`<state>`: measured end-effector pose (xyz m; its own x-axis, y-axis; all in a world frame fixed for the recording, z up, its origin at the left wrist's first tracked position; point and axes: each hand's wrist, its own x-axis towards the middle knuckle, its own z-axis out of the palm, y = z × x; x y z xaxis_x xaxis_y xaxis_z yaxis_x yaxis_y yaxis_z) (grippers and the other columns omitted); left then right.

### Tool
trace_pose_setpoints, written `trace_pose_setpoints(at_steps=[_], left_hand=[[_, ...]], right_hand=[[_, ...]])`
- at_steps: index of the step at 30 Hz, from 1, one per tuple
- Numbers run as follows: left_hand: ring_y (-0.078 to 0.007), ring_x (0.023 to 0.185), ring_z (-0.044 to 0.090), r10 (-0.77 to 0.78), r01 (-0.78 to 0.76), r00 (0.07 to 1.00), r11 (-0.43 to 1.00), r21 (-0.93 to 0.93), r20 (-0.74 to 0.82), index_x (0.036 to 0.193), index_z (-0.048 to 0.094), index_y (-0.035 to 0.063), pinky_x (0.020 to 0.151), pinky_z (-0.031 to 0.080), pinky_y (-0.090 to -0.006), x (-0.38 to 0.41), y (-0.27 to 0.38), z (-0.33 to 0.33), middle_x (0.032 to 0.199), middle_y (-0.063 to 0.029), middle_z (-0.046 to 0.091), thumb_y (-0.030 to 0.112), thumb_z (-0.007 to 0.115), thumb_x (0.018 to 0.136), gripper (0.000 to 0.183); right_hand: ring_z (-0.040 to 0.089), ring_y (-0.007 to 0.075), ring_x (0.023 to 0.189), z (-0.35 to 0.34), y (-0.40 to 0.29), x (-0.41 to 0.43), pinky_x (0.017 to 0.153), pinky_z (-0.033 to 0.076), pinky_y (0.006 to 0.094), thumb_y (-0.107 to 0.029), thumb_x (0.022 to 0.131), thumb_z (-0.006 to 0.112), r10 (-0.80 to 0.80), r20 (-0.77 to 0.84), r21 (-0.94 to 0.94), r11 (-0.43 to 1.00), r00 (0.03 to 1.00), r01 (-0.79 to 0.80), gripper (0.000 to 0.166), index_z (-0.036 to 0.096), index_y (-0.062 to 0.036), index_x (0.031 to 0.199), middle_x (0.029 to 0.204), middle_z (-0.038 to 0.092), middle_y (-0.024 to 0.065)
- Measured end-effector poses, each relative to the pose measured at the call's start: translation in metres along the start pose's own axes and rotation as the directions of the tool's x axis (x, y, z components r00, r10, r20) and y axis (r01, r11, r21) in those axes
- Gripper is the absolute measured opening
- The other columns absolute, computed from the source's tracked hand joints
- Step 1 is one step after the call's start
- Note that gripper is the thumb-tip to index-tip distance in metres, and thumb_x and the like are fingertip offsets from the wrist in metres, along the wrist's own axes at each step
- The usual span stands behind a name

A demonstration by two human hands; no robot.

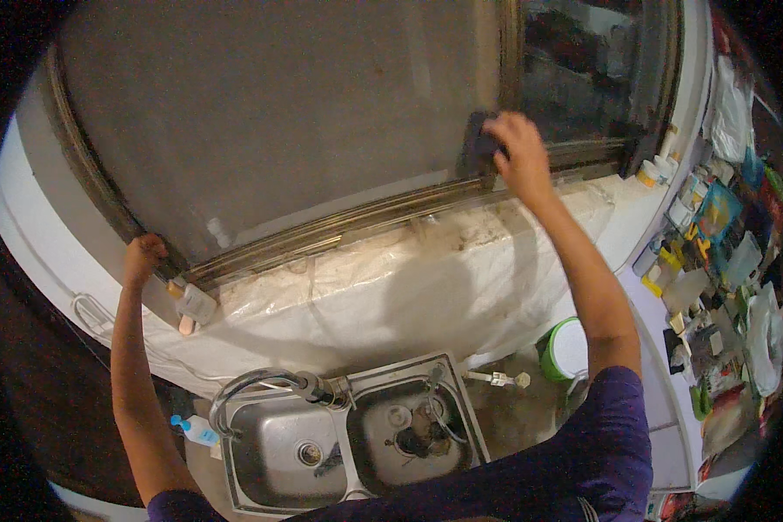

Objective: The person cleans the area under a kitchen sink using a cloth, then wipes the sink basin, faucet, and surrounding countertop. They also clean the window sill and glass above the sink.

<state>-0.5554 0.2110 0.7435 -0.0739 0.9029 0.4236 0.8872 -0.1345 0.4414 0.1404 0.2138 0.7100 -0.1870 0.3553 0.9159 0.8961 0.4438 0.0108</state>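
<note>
My right hand point(522, 153) presses a dark cloth or pad point(477, 143) against the window's mesh screen point(287, 117), beside the upright frame bar near its lower end. The hand is slightly blurred. At the lower left corner, my left hand point(147, 254) rests curled on the window frame point(98, 176); whether its fingers grip the frame cannot be told. Just below it, a white bottle with an orange-brown cap point(196, 303) stands on the sill. The lower window track point(339, 225) looks dirty.
Below the plastic-covered sill point(365, 267) is a double steel sink point(287, 450) with a curved faucet point(254, 375). A blue-topped pump bottle point(199, 430) is left of it, a green-rimmed bucket point(551, 355) right. Small jars point(652, 171) stand on the sill's right end, near cluttered bags and utensils point(718, 280).
</note>
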Motion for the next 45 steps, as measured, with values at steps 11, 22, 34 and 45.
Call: trace_pose_setpoints(at_steps=[11, 22, 34, 45], left_hand=[[-0.0136, 0.061, 0.058, 0.160, -0.157, 0.987, 0.964, 0.213, 0.005, 0.084, 0.064, 0.0001, 0.053, 0.045, -0.0270, 0.001, -0.013, 0.006, 0.070, -0.0050, 0.064, 0.008, 0.059, 0.082, 0.010], [-0.0142, 0.058, 0.058, 0.183, -0.177, 0.982, 0.978, 0.112, -0.049, 0.079, 0.063, -0.0011, 0.053, 0.044, -0.0299, -0.007, 0.010, 0.006, 0.067, -0.0063, 0.064, 0.010, 0.060, 0.080, 0.012], [-0.0289, 0.070, 0.064, 0.101, -0.073, 0.990, 0.963, 0.260, -0.096, 0.080, 0.068, 0.0066, 0.063, 0.048, -0.0398, -0.012, 0.016, 0.012, 0.072, -0.0115, 0.066, 0.019, 0.064, 0.076, 0.013], [-0.0325, 0.081, 0.063, 0.223, -0.284, 0.952, 0.898, -0.336, -0.209, 0.090, 0.066, 0.0081, 0.071, 0.049, -0.0398, 0.000, -0.034, 0.016, 0.091, -0.0131, 0.067, 0.025, 0.063, 0.075, 0.023]], right_hand=[[0.048, 0.0368, 0.107, 0.007, 0.039, 0.105, 0.092, 0.041, 0.0424, 0.006, 0.067, 0.061, -0.175, -0.273, -0.270, 0.958, 0.946, 0.099, 0.060, 0.053, -0.0190, 0.121, 0.128, 0.048, 0.0119], [0.048, 0.0343, 0.111, 0.025, -0.002, -0.048, 0.096, 0.039, 0.0388, 0.013, 0.065, 0.060, 0.265, 0.196, 0.151, 0.943, 0.944, -0.296, 0.054, 0.057, -0.0142, 0.112, 0.121, 0.050, 0.0151], [0.045, 0.0349, 0.112, 0.072, -0.115, 0.142, 0.095, 0.038, 0.0419, -0.001, 0.071, 0.064, 0.424, -0.435, 0.266, 0.903, 0.794, -0.336, 0.048, 0.051, -0.0065, 0.118, 0.113, 0.053, 0.0178], [0.054, 0.0284, 0.104, 0.081, -0.420, 0.117, 0.093, 0.041, 0.0323, -0.002, 0.072, 0.059, -0.339, 0.169, 0.973, 0.209, 0.926, -0.101, 0.041, 0.058, -0.0082, 0.112, 0.107, 0.058, 0.0134]])
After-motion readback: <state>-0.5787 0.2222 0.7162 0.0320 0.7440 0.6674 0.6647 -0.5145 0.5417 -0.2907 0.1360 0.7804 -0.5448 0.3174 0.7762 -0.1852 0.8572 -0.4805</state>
